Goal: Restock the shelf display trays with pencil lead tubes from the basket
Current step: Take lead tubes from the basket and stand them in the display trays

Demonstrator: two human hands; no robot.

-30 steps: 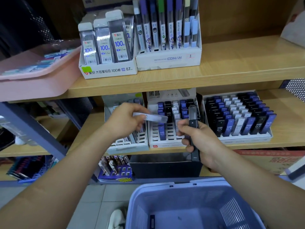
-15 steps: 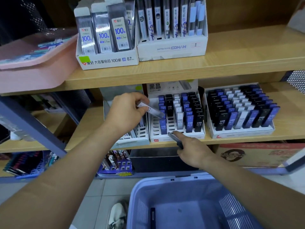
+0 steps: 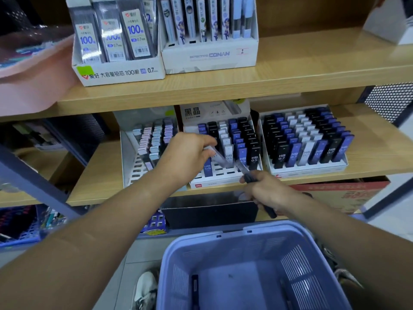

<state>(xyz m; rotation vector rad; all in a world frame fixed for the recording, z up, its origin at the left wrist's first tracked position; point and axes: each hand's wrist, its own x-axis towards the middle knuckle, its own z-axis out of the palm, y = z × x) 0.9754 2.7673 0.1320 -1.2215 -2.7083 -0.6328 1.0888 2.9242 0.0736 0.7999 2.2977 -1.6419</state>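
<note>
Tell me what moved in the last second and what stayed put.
The left hand tipped its clear tube from level to slanting down toward the front slots of the middle tray. The right hand dropped from in front of that tray to the shelf edge, and its dark tube swung from upright to slanting. Both hands kept their hold; tray and basket stayed put.

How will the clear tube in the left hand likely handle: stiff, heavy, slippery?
Probably stiff: the clear tube juts straight from the left hand without sagging. Likely light, since the hand holds it by one end only. Its smooth plastic may be slippery, so it could slide in that hold.
</note>
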